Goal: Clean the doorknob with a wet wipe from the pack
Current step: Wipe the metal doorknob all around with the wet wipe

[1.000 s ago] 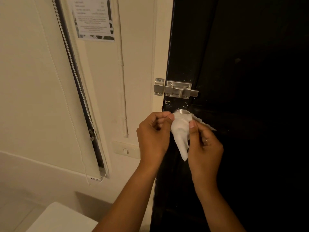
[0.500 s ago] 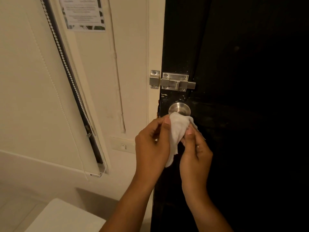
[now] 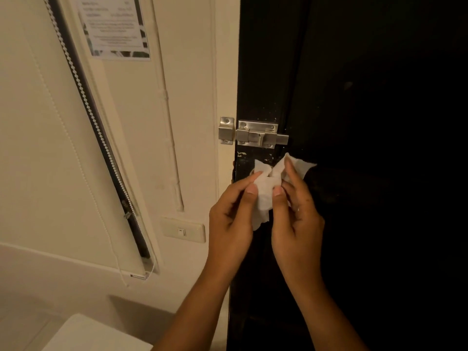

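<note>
A crumpled white wet wipe [image 3: 266, 191] is pinched between both hands in front of the black door [image 3: 367, 97]. My left hand [image 3: 231, 219] grips its left side with thumb and fingers. My right hand [image 3: 296, 219] grips its right side, one finger raised along the wipe's upper flap. The wipe and fingers cover the metal doorknob; only a sliver of it shows at the wipe's left edge. The pack of wipes is not in sight.
A steel slide bolt [image 3: 253, 134] sits just above the hands, bridging door and frame. On the cream wall to the left are a light switch [image 3: 183, 230], a roller blind with bead chain [image 3: 86, 102], and a posted notice [image 3: 114, 26]. A white surface [image 3: 83, 335] lies lower left.
The wipe has been lifted and spread in front of the knob, which was bare half a second ago. Both hands rose slightly with it.
</note>
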